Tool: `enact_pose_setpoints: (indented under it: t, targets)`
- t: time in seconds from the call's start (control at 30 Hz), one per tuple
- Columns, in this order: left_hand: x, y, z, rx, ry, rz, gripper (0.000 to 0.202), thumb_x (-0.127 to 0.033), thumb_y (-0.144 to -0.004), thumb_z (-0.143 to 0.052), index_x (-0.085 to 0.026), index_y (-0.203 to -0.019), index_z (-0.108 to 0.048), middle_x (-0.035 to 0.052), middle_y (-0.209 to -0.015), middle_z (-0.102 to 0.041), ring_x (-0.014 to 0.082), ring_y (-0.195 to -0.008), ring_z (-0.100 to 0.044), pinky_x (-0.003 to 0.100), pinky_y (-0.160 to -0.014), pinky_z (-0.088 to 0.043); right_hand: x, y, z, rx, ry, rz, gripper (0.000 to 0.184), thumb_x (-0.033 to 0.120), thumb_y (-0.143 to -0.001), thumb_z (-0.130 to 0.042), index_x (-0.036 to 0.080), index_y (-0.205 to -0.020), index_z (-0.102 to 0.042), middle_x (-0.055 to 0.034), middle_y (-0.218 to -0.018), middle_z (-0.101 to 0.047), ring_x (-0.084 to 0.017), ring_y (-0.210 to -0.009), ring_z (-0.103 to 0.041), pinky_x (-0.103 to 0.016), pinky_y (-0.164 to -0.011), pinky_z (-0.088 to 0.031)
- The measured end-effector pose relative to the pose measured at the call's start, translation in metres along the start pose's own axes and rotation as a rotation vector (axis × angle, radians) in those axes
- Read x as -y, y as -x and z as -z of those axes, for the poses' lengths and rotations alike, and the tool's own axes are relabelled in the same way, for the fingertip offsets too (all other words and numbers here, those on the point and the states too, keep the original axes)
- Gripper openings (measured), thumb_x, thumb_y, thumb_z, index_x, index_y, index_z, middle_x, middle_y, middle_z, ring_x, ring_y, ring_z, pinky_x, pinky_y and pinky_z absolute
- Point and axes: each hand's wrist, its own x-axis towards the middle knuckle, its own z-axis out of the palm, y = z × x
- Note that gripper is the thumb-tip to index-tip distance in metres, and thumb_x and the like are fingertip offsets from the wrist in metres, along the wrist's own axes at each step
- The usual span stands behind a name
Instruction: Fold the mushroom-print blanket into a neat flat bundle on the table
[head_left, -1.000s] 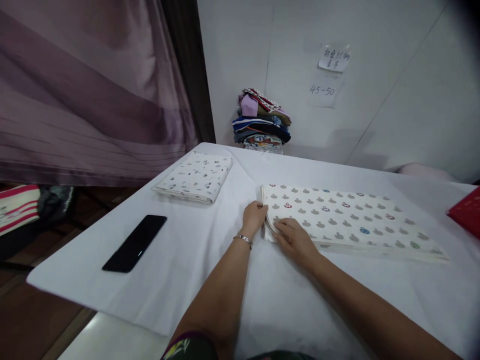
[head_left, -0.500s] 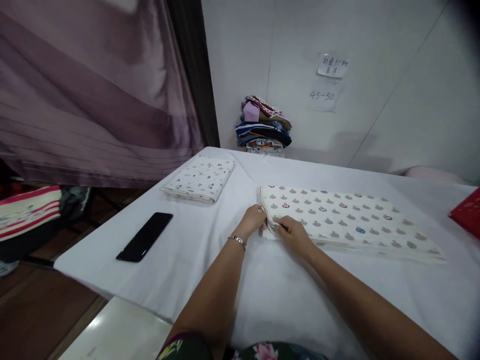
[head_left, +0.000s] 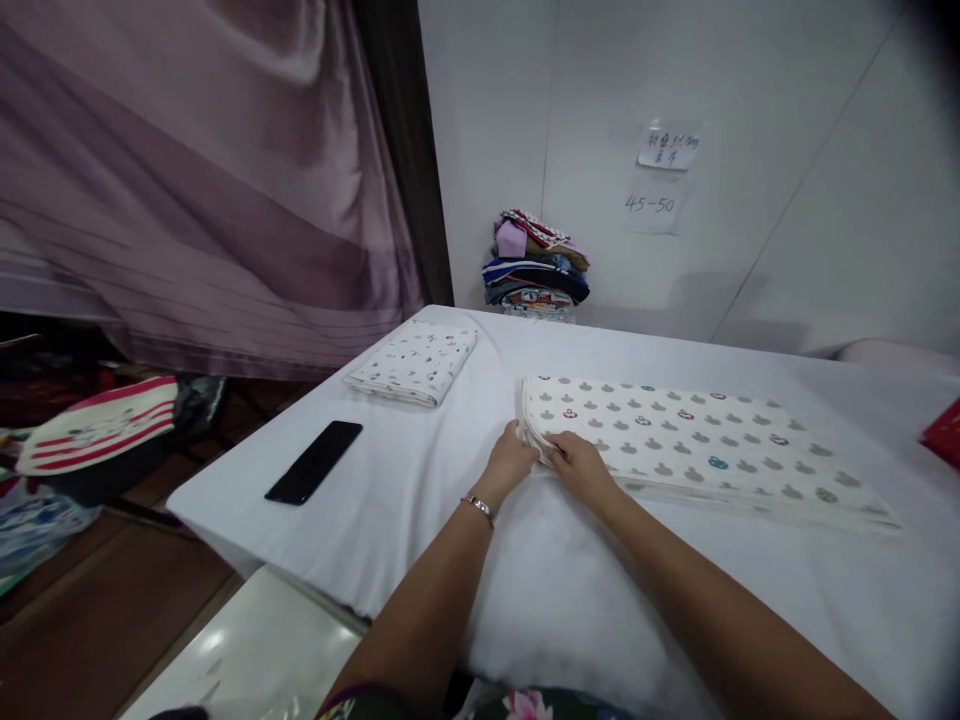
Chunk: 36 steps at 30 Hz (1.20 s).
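Note:
A cream cloth with grey, red and blue animal-like prints lies folded in a long strip on the white-covered table. At its near left corner, my left hand is closed on the layered edge, a bracelet on its wrist. Just to the right, my right hand pinches the same corner between thumb and fingers. The corner's layers are slightly lifted and bent between the two hands. My left fingertips are partly hidden behind the cloth edge.
A folded white printed cloth and a black phone lie on the table's left side. Behind the table rises a stack of folded fabrics by the wall. Something red sits at the right edge. A purple curtain hangs at left.
The view has shifted slightly, so most things sit a little lower and further right. Both hands keep hold of the cloth's corner, with the left wrist turned slightly.

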Motion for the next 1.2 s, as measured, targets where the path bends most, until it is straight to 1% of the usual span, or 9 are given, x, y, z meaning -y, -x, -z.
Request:
enact_pose_setpoints:
  t: [0.13, 0.23, 0.4, 0.5, 0.73, 0.83, 0.93, 1.07, 1.2]
  targets:
    - [0.002, 0.003, 0.002, 0.055, 0.140, 0.016, 0.066, -0.012, -0.067, -0.059, -0.013, -0.129, -0.036, -0.0033, -0.068, -0.058, 0.0060, -0.050, -0.047, 0.017, -0.048, -0.037, 0.001, 0.005, -0.001, -0.027, -0.021, 0.000, 0.024, 0.020, -0.084, -0.046, 0.020, -0.102, -0.062, -0.0046, -0.091, -0.063, -0.018, -0.085, -0.055, -0.030, -0.078, -0.042]
    - [0.003, 0.003, 0.002, 0.063, 0.196, 0.024, 0.066, -0.010, -0.067, -0.058, -0.011, -0.129, -0.035, -0.0046, -0.065, -0.055, 0.0054, -0.047, -0.044, 0.017, -0.047, -0.036, 0.002, 0.008, 0.000, -0.067, -0.053, -0.013, 0.023, 0.025, -0.086, -0.046, 0.020, -0.103, -0.060, -0.0050, -0.094, -0.063, -0.018, -0.086, -0.055, -0.031, -0.079, -0.042]
    - [0.005, -0.001, 0.003, 0.073, 0.170, 0.029, 0.069, -0.012, -0.064, -0.060, -0.013, -0.129, -0.036, -0.0054, -0.064, -0.055, 0.0057, -0.047, -0.044, 0.018, -0.048, -0.036, 0.004, 0.011, -0.003, -0.150, 0.007, 0.071, 0.018, 0.022, -0.089, -0.040, 0.021, -0.089, -0.058, -0.0054, -0.088, -0.060, -0.019, -0.085, -0.053, -0.030, -0.076, -0.042]
    - [0.006, -0.002, 0.003, 0.073, 0.145, 0.012, 0.067, -0.012, -0.064, -0.060, -0.014, -0.128, -0.038, -0.0056, -0.063, -0.054, 0.0057, -0.048, -0.045, 0.018, -0.048, -0.036, 0.006, 0.013, -0.008, -0.118, 0.101, 0.131, 0.018, 0.021, -0.089, -0.040, 0.020, -0.083, -0.056, -0.0060, -0.085, -0.058, -0.019, -0.084, -0.051, -0.031, -0.075, -0.041]
    - [0.004, -0.001, 0.004, 0.073, 0.138, 0.019, 0.063, -0.015, -0.066, -0.059, -0.014, -0.126, -0.039, -0.0040, -0.065, -0.056, 0.0069, -0.049, -0.046, 0.018, -0.049, -0.037, 0.005, 0.015, -0.013, -0.126, 0.008, 0.116, 0.016, 0.016, -0.086, -0.042, 0.021, -0.081, -0.056, -0.0040, -0.083, -0.057, -0.018, -0.082, -0.052, -0.029, -0.074, -0.041]
    - [0.002, 0.000, 0.006, 0.085, 0.143, 0.040, 0.058, -0.022, -0.072, -0.057, -0.015, -0.127, -0.039, -0.0035, -0.065, -0.057, 0.0070, -0.047, -0.046, 0.019, -0.049, -0.036, 0.005, 0.015, -0.014, -0.134, -0.011, 0.121, 0.018, 0.014, -0.086, -0.041, 0.021, -0.082, -0.057, -0.0039, -0.082, -0.057, -0.018, -0.081, -0.052, -0.029, -0.073, -0.042]
    - [0.002, 0.000, 0.005, 0.041, 0.055, -0.002, 0.055, -0.026, -0.075, -0.057, -0.015, -0.126, -0.041, -0.0010, -0.069, -0.061, 0.0087, -0.053, -0.051, 0.020, -0.054, -0.038, 0.006, 0.016, -0.014, -0.133, -0.016, 0.152, 0.019, 0.012, -0.084, -0.042, 0.021, -0.085, -0.059, -0.0054, -0.085, -0.059, -0.018, -0.084, -0.052, -0.031, -0.076, -0.042]
    - [0.004, 0.001, 0.004, -0.078, -0.225, -0.124, 0.055, -0.022, -0.073, -0.055, -0.017, -0.126, -0.042, 0.0023, -0.080, -0.066, 0.0147, -0.073, -0.059, 0.023, -0.065, -0.040, 0.009, 0.014, -0.006, -0.069, -0.063, 0.156, 0.022, 0.007, -0.080, -0.044, 0.020, -0.082, -0.061, -0.0044, -0.087, -0.059, -0.017, -0.085, -0.053, -0.029, -0.077, -0.043]
    - [-0.001, 0.006, 0.002, -0.125, -0.429, -0.148, 0.055, -0.024, -0.074, -0.052, -0.018, -0.127, -0.041, 0.0057, -0.090, -0.067, 0.0194, -0.082, -0.061, 0.025, -0.065, -0.038, 0.010, 0.013, 0.001, -0.066, -0.027, 0.163, 0.022, 0.008, -0.082, -0.042, 0.019, -0.076, -0.061, -0.0053, -0.088, -0.059, -0.017, -0.085, -0.053, -0.030, -0.077, -0.043]
